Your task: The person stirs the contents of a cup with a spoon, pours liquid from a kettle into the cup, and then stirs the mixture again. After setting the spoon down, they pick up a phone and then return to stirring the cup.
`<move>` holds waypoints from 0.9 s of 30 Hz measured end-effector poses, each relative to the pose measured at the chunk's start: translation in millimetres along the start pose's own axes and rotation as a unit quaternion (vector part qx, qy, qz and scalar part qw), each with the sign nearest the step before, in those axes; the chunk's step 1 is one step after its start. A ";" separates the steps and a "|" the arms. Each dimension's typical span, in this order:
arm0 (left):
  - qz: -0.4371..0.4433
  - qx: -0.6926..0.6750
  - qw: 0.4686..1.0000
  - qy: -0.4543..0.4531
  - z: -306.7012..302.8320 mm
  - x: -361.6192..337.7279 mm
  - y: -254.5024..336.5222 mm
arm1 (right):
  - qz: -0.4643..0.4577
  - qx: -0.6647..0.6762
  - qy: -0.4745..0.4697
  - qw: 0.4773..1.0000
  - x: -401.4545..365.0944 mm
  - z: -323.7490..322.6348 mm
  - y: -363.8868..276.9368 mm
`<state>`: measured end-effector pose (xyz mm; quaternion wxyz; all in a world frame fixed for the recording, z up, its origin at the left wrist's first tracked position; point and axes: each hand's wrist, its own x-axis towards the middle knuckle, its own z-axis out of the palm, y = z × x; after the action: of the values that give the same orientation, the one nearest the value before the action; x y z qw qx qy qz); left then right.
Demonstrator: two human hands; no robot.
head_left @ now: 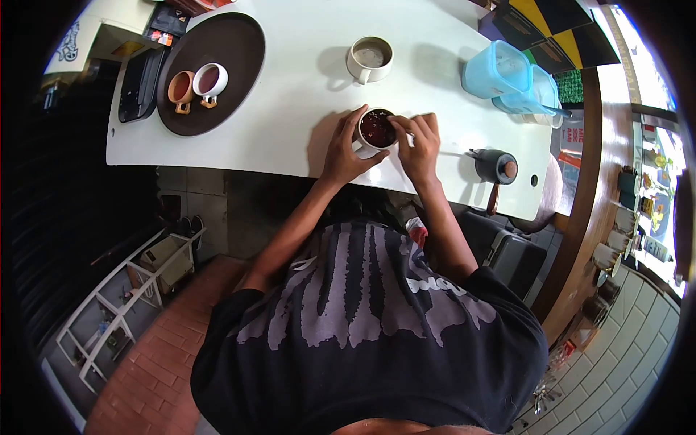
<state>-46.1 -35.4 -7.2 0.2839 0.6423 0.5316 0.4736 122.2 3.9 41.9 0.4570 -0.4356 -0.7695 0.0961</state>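
Note:
A white cup (377, 129) of dark red liquid with small pale flecks on its surface stands near the front edge of the table. My left hand (344, 154) wraps round its left side, thumb low against the wall. Over the cup's right rim, my right hand (420, 148) is closed in a pinch, its fingertips at the edge of the liquid. A small pale piece shows beside those fingers; what they hold is too small to name. Farther back stands a second white cup (370, 60) with a greyish content, its handle facing me.
A dark oval tray (243, 51) at left bears a wooden cup (180, 88) and a white cup (210, 80). Light blue containers (497, 70) stand at right. A dark pot (495, 167) with a wooden handle is near the right front edge. Boxes (551, 32) stand behind.

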 end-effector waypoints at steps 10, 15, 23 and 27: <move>0.022 -0.004 1.000 0.014 0.1 0.4 0.1 | -0.001 0.073 -0.024 0.997 -13.1 15.8 -15.5; 0.014 -0.001 1.000 0.010 0.6 0.8 0.0 | 0.012 0.026 0.016 0.999 -2.8 11.2 -2.2; 0.042 0.027 0.999 0.014 0.1 2.5 2.4 | 0.055 0.077 -0.023 0.995 -23.8 -4.4 -16.7; 0.045 0.021 0.999 0.011 -0.1 2.1 0.8 | 0.040 0.089 -0.018 0.995 -14.7 13.7 -17.3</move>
<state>-46.0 -33.6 -5.8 0.2431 0.6659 0.5150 0.4819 104.3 -14.2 34.5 0.4755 -0.4217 -0.7482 0.1905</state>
